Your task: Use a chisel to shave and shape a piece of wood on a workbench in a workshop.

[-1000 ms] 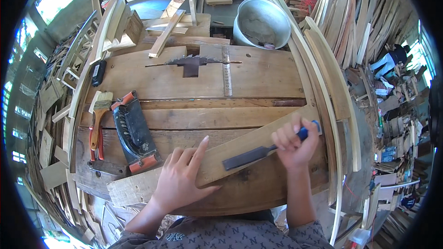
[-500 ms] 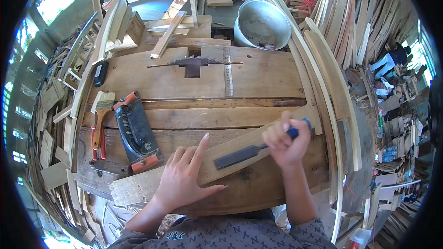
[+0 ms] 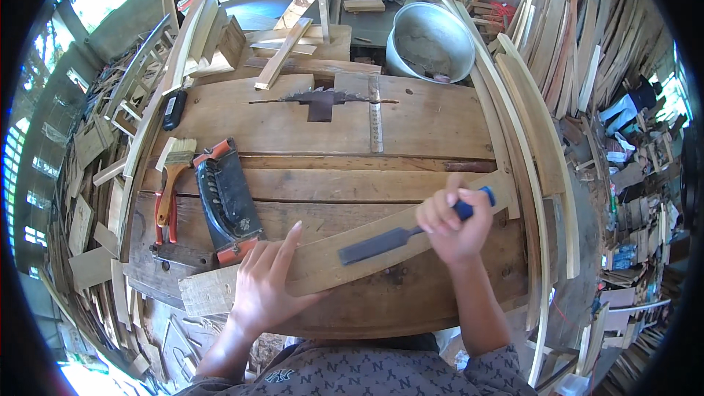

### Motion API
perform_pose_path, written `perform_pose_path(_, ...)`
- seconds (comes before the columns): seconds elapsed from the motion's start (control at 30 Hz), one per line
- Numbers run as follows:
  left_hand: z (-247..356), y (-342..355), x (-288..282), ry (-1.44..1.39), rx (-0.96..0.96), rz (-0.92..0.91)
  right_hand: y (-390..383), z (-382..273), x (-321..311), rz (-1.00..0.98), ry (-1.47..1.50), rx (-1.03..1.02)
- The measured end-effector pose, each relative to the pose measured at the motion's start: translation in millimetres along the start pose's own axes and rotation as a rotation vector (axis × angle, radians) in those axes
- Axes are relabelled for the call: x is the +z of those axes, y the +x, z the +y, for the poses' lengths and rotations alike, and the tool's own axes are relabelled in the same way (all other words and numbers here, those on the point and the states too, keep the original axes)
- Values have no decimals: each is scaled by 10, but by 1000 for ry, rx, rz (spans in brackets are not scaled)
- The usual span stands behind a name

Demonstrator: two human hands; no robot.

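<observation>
My right hand (image 3: 456, 224) is closed around the blue handle of a wide chisel (image 3: 375, 245). The chisel's flat, dark blade points left and lies over a long, pale wooden board (image 3: 323, 260). This board runs at a slant across the near part of the workbench (image 3: 411, 301). Toward its left end rests my left hand (image 3: 265, 282), fingers stretched out and thumb spread, holding nothing. Just beyond the left fingers is a black hand tool (image 3: 226, 202) with orange ends and a ridged grip.
A paintbrush (image 3: 173, 176) lies beside red-handled pliers (image 3: 165, 224) at the left. A dark toothed blade (image 3: 319, 95) sits in a cutout farther back. The metal pot (image 3: 433, 40) stands at the back right. Long wooden strips (image 3: 506, 139) line the right side.
My left hand has moved slightly left and down along the board, its thumb now lower against the wood. My right hand still grips the chisel in nearly the same place. The view has shifted slightly.
</observation>
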State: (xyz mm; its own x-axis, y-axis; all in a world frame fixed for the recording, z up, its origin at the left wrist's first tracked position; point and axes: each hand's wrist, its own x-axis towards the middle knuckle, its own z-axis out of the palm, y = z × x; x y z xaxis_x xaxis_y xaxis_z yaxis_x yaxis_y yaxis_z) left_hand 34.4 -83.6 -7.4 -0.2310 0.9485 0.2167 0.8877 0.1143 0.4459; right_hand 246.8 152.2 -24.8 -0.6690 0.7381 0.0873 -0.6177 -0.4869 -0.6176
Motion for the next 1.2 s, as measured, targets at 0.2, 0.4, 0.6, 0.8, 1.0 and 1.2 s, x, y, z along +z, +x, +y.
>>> perform_pose_path(0.2, -82, 15, -2, -23, 75, 77, -5, -111, -81, -53, -65, -9)
perform_pose_path(0.4, -20, 50, -36, 20, 114, 72, 82, -121, -70, -48, -86, -72)
perform_pose_path(0.6, 90, -101, 86, 188, 89, 225, 200, 20, 53, -141, -159, 18)
perform_pose_path(0.8, 33, -426, 294, 346, 46, 481, 313, -43, -122, -164, -38, 18)
perform_pose_path(1.0, 34, -421, 345, 345, 55, 474, 411, 134, 23, -195, -60, 116)
perform_pose_path(1.2, 109, -434, 343, 342, 27, 473, 427, -25, -242, -174, -18, 24)
